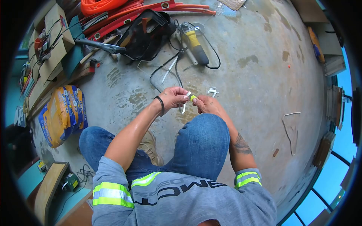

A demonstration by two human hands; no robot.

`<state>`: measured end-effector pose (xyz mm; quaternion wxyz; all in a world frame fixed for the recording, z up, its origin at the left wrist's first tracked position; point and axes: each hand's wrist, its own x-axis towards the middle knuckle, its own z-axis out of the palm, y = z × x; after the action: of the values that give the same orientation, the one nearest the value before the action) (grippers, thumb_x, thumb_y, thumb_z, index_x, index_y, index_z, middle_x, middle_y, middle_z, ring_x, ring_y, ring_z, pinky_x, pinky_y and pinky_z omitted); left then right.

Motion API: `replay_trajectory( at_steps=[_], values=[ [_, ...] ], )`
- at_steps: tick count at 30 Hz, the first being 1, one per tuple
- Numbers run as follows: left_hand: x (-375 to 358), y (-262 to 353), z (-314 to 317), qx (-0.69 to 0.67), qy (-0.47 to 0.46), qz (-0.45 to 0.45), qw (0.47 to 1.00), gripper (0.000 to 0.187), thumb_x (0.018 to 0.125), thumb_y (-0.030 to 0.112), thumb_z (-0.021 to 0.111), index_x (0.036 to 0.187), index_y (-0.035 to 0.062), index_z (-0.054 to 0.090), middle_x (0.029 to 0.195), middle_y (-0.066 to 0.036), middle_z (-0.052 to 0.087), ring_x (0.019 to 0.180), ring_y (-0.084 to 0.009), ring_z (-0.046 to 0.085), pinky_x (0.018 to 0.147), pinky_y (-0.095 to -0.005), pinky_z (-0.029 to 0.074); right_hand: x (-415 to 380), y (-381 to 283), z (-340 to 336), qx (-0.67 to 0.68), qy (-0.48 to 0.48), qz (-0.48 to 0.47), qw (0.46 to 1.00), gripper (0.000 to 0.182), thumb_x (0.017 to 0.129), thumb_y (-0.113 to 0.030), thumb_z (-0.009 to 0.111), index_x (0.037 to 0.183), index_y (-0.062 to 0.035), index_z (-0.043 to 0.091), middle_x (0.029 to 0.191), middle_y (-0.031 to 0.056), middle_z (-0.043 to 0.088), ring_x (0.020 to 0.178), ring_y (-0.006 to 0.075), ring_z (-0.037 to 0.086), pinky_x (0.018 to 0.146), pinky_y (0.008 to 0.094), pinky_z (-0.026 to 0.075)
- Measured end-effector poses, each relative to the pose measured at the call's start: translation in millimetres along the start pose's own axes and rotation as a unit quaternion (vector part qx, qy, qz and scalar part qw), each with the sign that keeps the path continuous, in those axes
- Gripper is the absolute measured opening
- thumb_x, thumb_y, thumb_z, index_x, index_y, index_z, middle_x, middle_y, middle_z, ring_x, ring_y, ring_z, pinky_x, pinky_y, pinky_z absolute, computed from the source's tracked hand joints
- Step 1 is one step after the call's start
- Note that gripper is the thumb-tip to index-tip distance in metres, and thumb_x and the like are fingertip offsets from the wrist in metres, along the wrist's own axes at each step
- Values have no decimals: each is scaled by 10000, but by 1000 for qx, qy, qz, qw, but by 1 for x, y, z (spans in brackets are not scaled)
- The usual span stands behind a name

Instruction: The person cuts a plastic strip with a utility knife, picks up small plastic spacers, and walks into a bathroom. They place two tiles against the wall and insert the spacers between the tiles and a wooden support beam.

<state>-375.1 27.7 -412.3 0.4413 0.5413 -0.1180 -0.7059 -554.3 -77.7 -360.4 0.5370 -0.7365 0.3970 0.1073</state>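
My left hand (174,98) is closed in a pinch on a thin white strip (183,109), whose looped end hangs below the fingers. Close beside it, my right hand (208,104) grips a small yellow-green and dark hand tool (193,98). The tool's tip meets the strip near my left fingertips; its exact kind is too small to make out. Several short white offcuts (213,91) lie on the floor just beyond my right hand. A longer white strip (170,69) rests on the floor ahead of my left hand.
A yellow angle grinder (196,47) with its cord lies on the concrete floor (249,86) ahead. A black tool bag (149,35), red spirit level (132,20) and orange hose (102,5) are at upper left. Yellow-blue bags (64,115) stand left; a bent wire (288,132) lies right.
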Motion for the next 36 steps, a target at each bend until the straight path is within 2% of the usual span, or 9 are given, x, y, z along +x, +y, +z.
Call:
replay_trajectory(
  at_steps=[4,13,15,16,18,22,27,32,36],
  values=[
    [-12,2,6,32,12,-21,999,159,882,111,672,992,21,598,842,-52,675,692,-105,598,659,-243,501,5,11,5,-27,-4,-45,999,417,952,-380,511,826,9,592,661,145,589,626,286,575,596,412,432],
    [-40,33,-6,150,2,-27,988,134,889,143,664,955,34,624,832,-35,662,696,-92,598,657,-232,504,-17,18,2,214,-40,-28,976,379,959,-377,559,819,-29,605,626,-15,516,605,62,496,525,261,378],
    [-57,29,-43,433,51,-176,882,130,895,144,653,961,34,638,833,-25,660,697,-85,594,653,-233,504,-29,44,-10,352,171,32,920,337,962,-359,564,851,-43,599,635,-15,515,579,52,474,503,228,364],
    [-55,28,-50,438,52,-181,879,130,895,144,653,961,34,638,833,-25,660,697,-85,594,653,-233,504,-20,57,-5,359,170,34,917,337,962,-359,564,851,-43,599,635,-15,515,579,52,474,503,228,364],
    [-66,17,-58,186,76,-175,964,133,908,139,631,991,38,650,839,-16,664,707,-79,588,652,-235,499,-7,89,23,386,112,24,915,305,951,-355,586,908,-53,590,654,-10,532,548,47,474,470,211,369],
    [-10,32,-9,178,29,-69,981,193,923,165,622,1085,62,645,891,12,657,747,-63,563,702,-230,480,43,65,21,291,129,54,946,286,921,-335,635,954,-56,584,690,-7,560,522,58,484,448,220,385],
    [19,11,27,123,30,-13,992,183,915,172,643,1048,45,646,814,19,616,711,-71,552,648,-233,470,44,42,23,458,74,-18,885,263,844,-188,729,991,-44,566,730,1,586,523,63,505,451,216,407],
    [33,-10,27,175,103,-3,979,144,920,177,628,968,42,640,721,14,581,633,-70,536,562,-233,454,64,83,31,413,172,-12,894,216,823,-135,721,925,-39,557,705,8,588,504,80,526,461,228,428],
    [37,-22,11,151,158,-12,976,125,938,174,589,953,59,634,728,25,575,638,-62,533,559,-233,446,94,138,27,206,348,51,913,216,816,-159,712,891,-30,556,703,77,633,541,132,607,502,285,474]
  ],
)
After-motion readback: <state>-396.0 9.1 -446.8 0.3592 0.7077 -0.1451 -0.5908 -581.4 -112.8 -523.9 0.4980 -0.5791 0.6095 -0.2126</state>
